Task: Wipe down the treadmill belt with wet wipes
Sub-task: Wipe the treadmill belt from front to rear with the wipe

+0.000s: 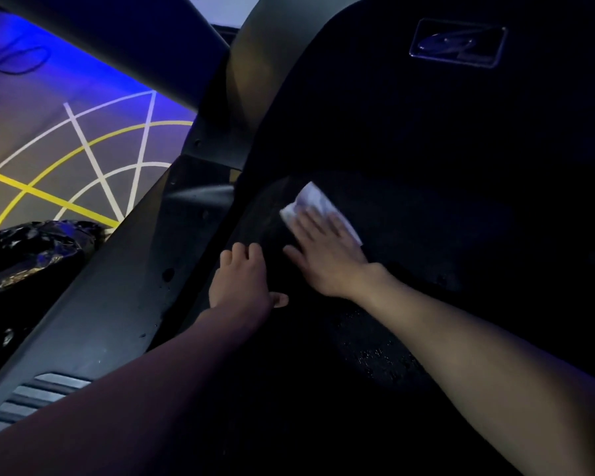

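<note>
My right fingers lie straight and close together, flat on top of a white wet wipe, pressing it onto the treadmill belt; none of them curls round it. The wipe is a thin, creased, roughly oblong sheet, and its corners poke out past the fingertips at twelve and at three o'clock. The right hand has its thumb spread toward nine. Just beside it at eight o'clock, not touching, my left hand rests on the belt's left margin, fingers bent at the knuckles with the tips down and the thumb pointing to three, gripping nothing that I can see. The belt is black, matte and finely grained, with a patch of glinting specks at six o'clock, under my right forearm. Its left edge runs on a diagonal against a smooth grey side rail, which carries ribbed strips low at seven. At twelve the belt meets a dark curved hood bearing a glossy rectangular badge, and a grey upright rises at eleven. From the wipe toward three the belt lies open, though the dark swallows its far edge. Beyond the rail at nine, a crinkled, shiny black plastic bag sits on a floor lined in yellow and white.
</note>
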The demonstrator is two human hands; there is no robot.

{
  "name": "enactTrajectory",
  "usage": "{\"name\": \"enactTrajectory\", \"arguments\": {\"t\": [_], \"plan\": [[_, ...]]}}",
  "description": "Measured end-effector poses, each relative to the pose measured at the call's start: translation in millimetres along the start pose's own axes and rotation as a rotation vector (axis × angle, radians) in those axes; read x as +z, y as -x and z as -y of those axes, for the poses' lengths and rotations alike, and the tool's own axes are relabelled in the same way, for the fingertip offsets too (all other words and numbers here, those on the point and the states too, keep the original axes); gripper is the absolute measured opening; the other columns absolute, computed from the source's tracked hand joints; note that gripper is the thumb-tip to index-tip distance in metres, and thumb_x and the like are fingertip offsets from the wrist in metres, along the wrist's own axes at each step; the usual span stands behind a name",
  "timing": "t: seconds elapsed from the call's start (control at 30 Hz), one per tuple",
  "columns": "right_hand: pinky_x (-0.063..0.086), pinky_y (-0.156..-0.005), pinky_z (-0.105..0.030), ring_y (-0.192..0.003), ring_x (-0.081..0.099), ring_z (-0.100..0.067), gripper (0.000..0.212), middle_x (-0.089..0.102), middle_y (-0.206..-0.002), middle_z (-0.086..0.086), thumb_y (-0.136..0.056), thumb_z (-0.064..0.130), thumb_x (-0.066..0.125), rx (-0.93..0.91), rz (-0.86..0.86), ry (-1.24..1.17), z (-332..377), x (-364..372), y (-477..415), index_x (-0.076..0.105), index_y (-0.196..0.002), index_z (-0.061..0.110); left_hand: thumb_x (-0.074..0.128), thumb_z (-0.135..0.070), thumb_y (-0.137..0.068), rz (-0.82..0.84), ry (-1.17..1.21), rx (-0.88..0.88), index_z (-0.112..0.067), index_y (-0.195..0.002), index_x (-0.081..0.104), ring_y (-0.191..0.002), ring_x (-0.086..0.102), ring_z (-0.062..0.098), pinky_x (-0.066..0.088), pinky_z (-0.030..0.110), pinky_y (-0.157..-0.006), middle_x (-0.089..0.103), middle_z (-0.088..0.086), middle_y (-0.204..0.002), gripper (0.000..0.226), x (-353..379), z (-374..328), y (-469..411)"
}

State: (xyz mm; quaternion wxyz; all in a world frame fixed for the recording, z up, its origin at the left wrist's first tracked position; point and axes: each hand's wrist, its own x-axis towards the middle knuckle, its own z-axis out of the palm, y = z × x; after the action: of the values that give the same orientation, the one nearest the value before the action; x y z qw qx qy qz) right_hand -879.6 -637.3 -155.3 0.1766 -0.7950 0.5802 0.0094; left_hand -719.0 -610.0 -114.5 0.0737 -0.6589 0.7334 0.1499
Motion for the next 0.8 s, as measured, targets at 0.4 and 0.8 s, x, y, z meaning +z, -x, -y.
{"name": "enactTrajectory", "arguments": {"t": [0.4,0.8], "plan": [[-0.016,-0.120,-0.036,-0.148,-0.020,-0.006,0.064,-0.012,-0.163,0.008,-0.103,0.052,0.017,-0.173,0.059,0.020,-28,7,70,-0.001,-0.158,0.024,0.075,-0.041,-0.077,0.309,0.010,-0.057,-0.016,-0.147,0.011,-0.144,-0.004,0.050,0.013,0.057,-0.118,-0.002,0.038,-0.151,0.097,-1,-44,8],[-0.017,-0.120,-0.036,-0.147,-0.024,-0.007,0.068,-0.019,-0.163,0.007,-0.097,0.057,0.000,-0.024,0.047,0.115,-80,9,129,-0.011,-0.157,0.026,0.074,-0.035,-0.081,0.130,-0.123,0.265,-0.005,-0.140,0.030,-0.146,0.013,0.032,0.028,0.041,-0.112,0.009,0.016,-0.158,0.079,17,-69,25]]}}
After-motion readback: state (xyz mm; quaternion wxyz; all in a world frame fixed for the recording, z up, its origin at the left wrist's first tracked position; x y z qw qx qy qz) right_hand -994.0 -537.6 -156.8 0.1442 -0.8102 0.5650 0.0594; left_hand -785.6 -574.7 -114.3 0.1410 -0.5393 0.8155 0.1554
